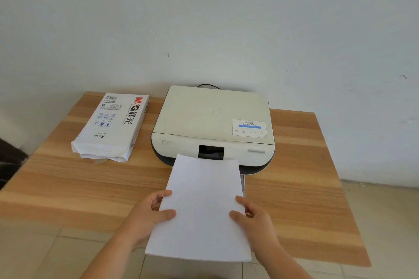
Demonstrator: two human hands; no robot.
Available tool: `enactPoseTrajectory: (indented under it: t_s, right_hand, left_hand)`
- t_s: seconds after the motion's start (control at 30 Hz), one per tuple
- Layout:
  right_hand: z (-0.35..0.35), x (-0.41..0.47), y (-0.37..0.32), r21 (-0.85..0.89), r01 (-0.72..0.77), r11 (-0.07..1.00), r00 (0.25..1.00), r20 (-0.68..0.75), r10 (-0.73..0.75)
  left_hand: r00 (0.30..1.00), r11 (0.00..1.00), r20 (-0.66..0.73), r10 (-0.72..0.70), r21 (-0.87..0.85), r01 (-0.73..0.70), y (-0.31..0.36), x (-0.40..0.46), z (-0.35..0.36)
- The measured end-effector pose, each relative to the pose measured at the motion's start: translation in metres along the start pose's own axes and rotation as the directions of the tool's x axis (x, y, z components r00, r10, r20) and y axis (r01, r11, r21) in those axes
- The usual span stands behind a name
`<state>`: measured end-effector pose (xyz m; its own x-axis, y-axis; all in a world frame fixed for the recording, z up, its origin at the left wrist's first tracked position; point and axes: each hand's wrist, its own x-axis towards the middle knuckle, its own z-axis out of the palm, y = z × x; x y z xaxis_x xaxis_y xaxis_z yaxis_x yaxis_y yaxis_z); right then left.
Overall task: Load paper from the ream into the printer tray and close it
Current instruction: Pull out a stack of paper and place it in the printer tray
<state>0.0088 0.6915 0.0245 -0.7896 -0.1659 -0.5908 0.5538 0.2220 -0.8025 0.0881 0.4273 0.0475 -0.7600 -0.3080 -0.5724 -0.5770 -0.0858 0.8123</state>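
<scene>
A stack of white paper [201,206] is held in front of the cream printer [213,127], its far edge reaching the printer's front below the dark screen. My left hand [150,213] grips the stack's left edge, thumb on top. My right hand [251,217] grips the right edge the same way. A sliver of the pulled-out tray [243,184] shows beside the paper's right edge; the rest is hidden under the sheets. The opened ream [112,127], in white wrapper with red and black print, lies left of the printer with its torn end toward me.
Everything stands on a wooden table [301,188] against a pale wall. A black cable [208,85] loops behind the printer. Tiled floor shows at the right and below the table's front edge. Something dark sits at the far left edge.
</scene>
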Motion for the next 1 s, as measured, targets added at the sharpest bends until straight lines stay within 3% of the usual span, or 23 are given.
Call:
enactPoseTrajectory:
  t_s: [0.37,1.0]
  right_hand:
    - [0.003,-0.009,0.046,0.017,-0.105,0.994,0.993,-0.055,0.106]
    - [-0.003,0.003,0.063,0.060,-0.238,0.969,0.970,-0.043,0.240]
  left_hand:
    - [0.993,0.993,0.058,-0.103,0.071,0.098,-0.043,0.007,0.006]
    - [0.967,0.971,0.103,-0.232,0.086,0.223,-0.068,0.014,0.014]
